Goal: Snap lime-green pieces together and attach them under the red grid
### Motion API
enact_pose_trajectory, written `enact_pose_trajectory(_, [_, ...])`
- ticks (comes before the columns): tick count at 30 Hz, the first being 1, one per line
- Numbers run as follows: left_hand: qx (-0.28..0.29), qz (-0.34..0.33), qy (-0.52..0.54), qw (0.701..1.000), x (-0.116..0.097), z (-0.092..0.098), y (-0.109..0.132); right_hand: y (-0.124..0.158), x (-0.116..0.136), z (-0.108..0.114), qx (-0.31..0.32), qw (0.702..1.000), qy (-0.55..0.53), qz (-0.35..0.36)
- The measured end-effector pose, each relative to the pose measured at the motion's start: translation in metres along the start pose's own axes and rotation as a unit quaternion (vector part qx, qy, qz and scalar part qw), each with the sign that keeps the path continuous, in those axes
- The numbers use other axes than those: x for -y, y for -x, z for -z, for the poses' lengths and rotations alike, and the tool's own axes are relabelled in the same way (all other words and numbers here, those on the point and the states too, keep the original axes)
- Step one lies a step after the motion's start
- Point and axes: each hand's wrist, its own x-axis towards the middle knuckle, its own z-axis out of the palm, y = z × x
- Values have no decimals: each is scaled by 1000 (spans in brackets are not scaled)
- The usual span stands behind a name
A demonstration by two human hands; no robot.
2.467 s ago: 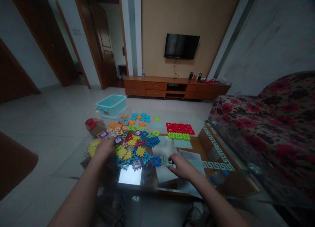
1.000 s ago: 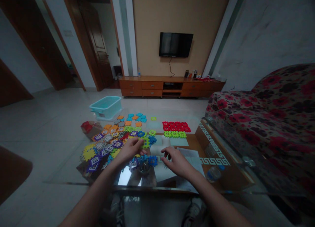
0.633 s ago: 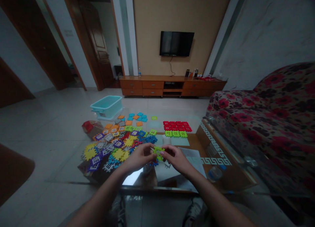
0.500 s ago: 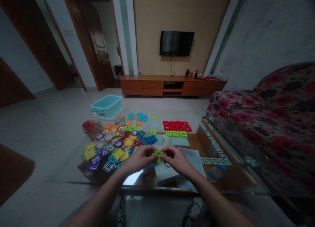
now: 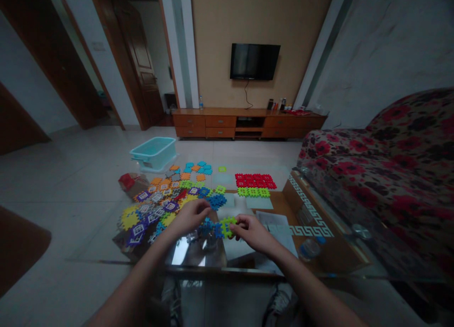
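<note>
My right hand (image 5: 253, 230) pinches a yellow-green interlocking plastic tile (image 5: 228, 228) with notched edges, held above the glass table. Just left of that tile is a blue notched tile (image 5: 217, 230); whether the two are joined I cannot tell. My left hand (image 5: 193, 217) hovers to the left, fingers bent but apart, and nothing shows between them. Another blue tile (image 5: 206, 224) is just below its fingertips. Behind the left hand lies a spread of loose tiles, including a stack of blue ones (image 5: 217, 202) and purple ones with white window inserts (image 5: 170, 206).
A joined red tile panel (image 5: 254, 181) and a yellow-green strip (image 5: 253, 193) lie at the table's far right. White paper (image 5: 275, 228) and a plastic bottle (image 5: 309, 249) are at right. Beyond the far left of the table is a turquoise tub (image 5: 156, 153). A flowered sofa (image 5: 354, 152) borders the right.
My left hand has let go of the yellow-green tile and moved left, its fingers parting. The tile stays in my right hand, now turned more face-on.
</note>
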Motion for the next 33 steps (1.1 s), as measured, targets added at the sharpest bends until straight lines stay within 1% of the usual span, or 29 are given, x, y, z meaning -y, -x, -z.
enact_pose_trajectory(1, [-15,41,-96,994,10,7,-1,-1,-1,1,-4,1000,7,-5])
enact_pose_trajectory(2, [-20,91,-189,978,21,14,-1,-1,-2,1,-7,1000,14,-9])
enact_pose_trajectory(3, [-27,126,-223,966,33,20,0,-2,-2,2,-8,1000,19,-11])
enact_pose_trajectory(5, [-31,179,-258,949,55,30,3,-1,0,2,-9,1000,23,-10])
enact_pose_trajectory(8, [-6,244,-284,927,83,39,9,0,4,2,-11,1000,25,-4])
enact_pose_trajectory(10, [13,268,-293,918,96,41,11,1,6,2,-12,1000,27,-3])
enact_pose_trajectory(12, [25,279,-298,913,105,41,11,2,6,2,-12,999,30,-3])
enact_pose_trajectory(17, [35,289,-307,906,112,38,5,2,5,3,-16,999,52,5])
enact_pose_trajectory(27, [54,286,-307,906,103,37,1,3,7,2,-37,996,81,22])
enact_pose_trajectory(33, [51,292,-301,906,101,38,1,4,9,3,-41,994,95,25])
